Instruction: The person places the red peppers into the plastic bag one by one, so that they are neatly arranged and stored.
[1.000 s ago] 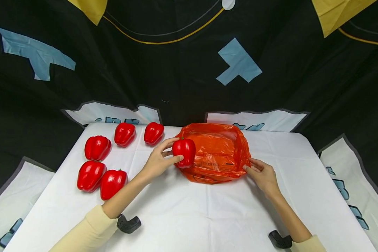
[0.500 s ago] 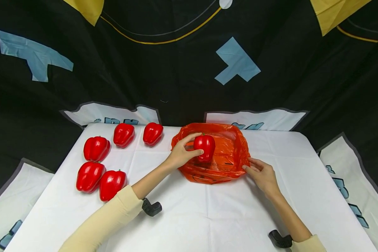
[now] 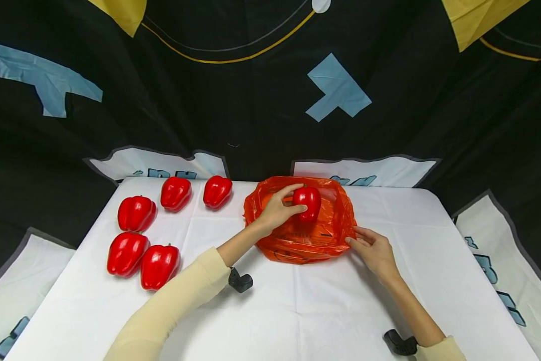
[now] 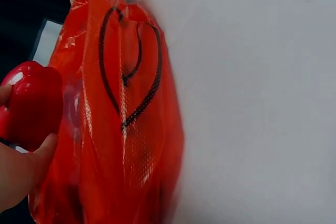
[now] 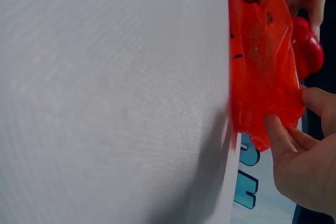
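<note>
My left hand [image 3: 278,210] grips a red bell pepper [image 3: 308,202] between thumb and fingers, over the mouth of an orange-red plastic bag [image 3: 297,250]. The left wrist view shows this pepper [image 4: 34,106] beside the bag's upper edge, with my thumb on its lower side. At the bag's right rim, my right hand [image 3: 378,253] pinches the plastic between thumb and fingers. In the right wrist view the thumb and fingers of that hand [image 5: 307,169] lie on either side of the bag's edge [image 5: 265,77]. The bag stands with its mouth spread wide.
Several more red bell peppers lie on the left of the white table [image 3: 270,321], one pair at the back [image 3: 176,194] and the others nearer, such as the front one [image 3: 160,266]. A black printed cloth [image 3: 184,110] hangs behind the table.
My left hand has carried the pepper rightward from the bag's left rim to over its opening. The right hand has kept its hold on the rim.
</note>
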Demonstrator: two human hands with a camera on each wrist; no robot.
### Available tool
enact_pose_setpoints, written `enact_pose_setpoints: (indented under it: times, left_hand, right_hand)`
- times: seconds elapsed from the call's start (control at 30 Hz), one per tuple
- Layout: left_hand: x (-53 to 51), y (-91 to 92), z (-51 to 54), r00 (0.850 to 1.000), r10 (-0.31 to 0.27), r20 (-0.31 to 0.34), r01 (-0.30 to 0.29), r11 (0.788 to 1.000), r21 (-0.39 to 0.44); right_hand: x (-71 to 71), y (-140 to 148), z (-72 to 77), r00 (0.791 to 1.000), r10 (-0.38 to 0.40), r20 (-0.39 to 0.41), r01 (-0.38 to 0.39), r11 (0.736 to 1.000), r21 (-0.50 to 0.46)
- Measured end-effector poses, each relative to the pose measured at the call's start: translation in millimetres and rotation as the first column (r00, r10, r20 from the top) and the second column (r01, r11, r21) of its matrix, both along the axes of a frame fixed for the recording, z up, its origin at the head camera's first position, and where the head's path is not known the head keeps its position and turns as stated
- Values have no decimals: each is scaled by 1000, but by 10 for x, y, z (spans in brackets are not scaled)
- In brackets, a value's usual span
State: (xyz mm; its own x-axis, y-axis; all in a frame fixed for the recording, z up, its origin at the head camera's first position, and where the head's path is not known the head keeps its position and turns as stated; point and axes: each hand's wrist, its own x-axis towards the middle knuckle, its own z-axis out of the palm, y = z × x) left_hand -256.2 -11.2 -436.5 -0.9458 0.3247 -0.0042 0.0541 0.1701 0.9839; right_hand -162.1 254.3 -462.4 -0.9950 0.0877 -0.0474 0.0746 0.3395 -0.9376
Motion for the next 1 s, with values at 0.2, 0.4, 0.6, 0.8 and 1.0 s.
enact_pose_setpoints:
  times: [0.2, 0.4, 0.6, 0.8, 1.0]
  left_hand:
    - [-82, 147, -46, 1000, 11, 25, -11, 1000, -15]
    - [-138, 307, -68, 999, 16, 29, -16, 1000, -12]
    - [-213, 448, -123, 999, 30, 17, -30, 999, -11]
    - [-262, 544, -163, 999, 30, 28, -30, 999, -28]
    - [-279, 602, -180, 998, 24, 52, -21, 998, -55]
  right_hand:
    - [-4, -7, 1, 1000, 8, 7, -8, 1000, 1]
    - [-9, -2, 9, 1000, 12, 4, -13, 1000, 17]
    - [-11, 0, 25, 1000, 25, 12, -26, 999, 25]
    - [-16, 10, 14, 999, 33, 12, -33, 999, 16]
    - [-23, 23, -3, 999, 43, 9, -43, 999, 12]
